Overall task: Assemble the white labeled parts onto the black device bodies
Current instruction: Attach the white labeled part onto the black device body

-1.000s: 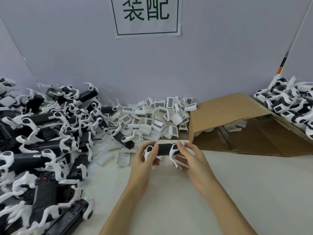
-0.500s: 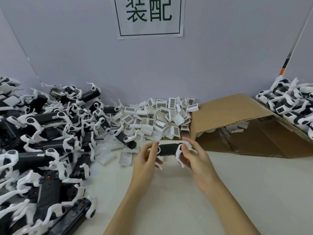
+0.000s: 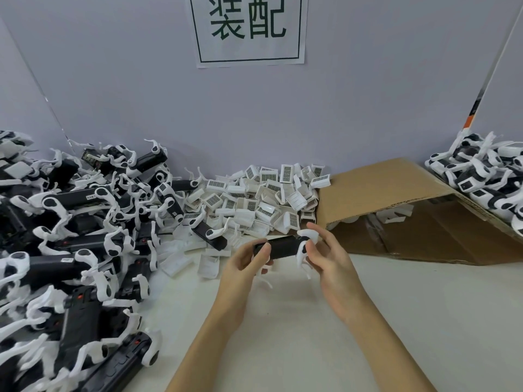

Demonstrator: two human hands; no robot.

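Black plastic, rigid and light by the look of it: you hold one black device body (image 3: 283,247) above the table (image 3: 368,321), just short of centre. Your left hand (image 3: 243,264) grips its left end; your right hand (image 3: 325,256) pinches the white loop (image 3: 304,244) at its right end. Take it by the stiff body, I'd say, since the thin white arms look bendy and snappable. Bare bodies heaped at 9 o'clock and white labeled parts (image 3: 263,199) piled at 12 are too many to count. One cardboard box (image 3: 396,193) lies at 2, finished units (image 3: 486,176) beyond it.
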